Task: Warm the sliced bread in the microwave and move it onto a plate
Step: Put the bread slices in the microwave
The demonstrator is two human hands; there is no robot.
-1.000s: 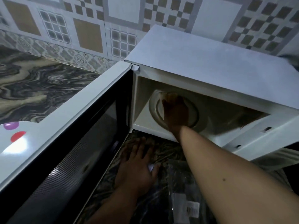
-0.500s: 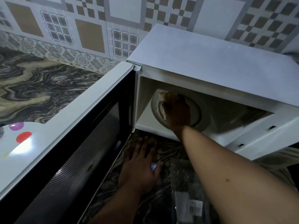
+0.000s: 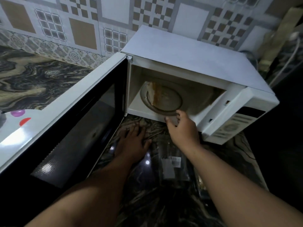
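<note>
Head view: bread (image 3: pixel 155 94) lies inside the microwave (image 3: pixel 188 66); right hand (image 3: pixel 182 128) fingers loosely apart, left hand (image 3: pixel 132 143) flat on the worktop (image 3: pixel 32 76).

Microwave (image 3: pixel 188 63) is the landmark: white, on a marbled counter (image 3: pixel 32 79), door (image 3: pixel 73 125) swung fully open to its left. Inside the microwave, glass turntable (image 3: pixel 170 102); sliced bread (image 3: pixel 154 94) lies on the turntable's left half. Right hand (image 3: pixel 182 126) at the microwave's front sill, fingers loosely curled, holding nothing, just clear of the turntable rim. Left hand (image 3: pixel 132 141) flat on the counter in front of the microwave, fingers spread. Clear plastic wrapper (image 3: pixel 173 164) on the counter, below the microwave's front. Plate (image 3: pixel 14 128), white with coloured dots, left of the door.
</note>
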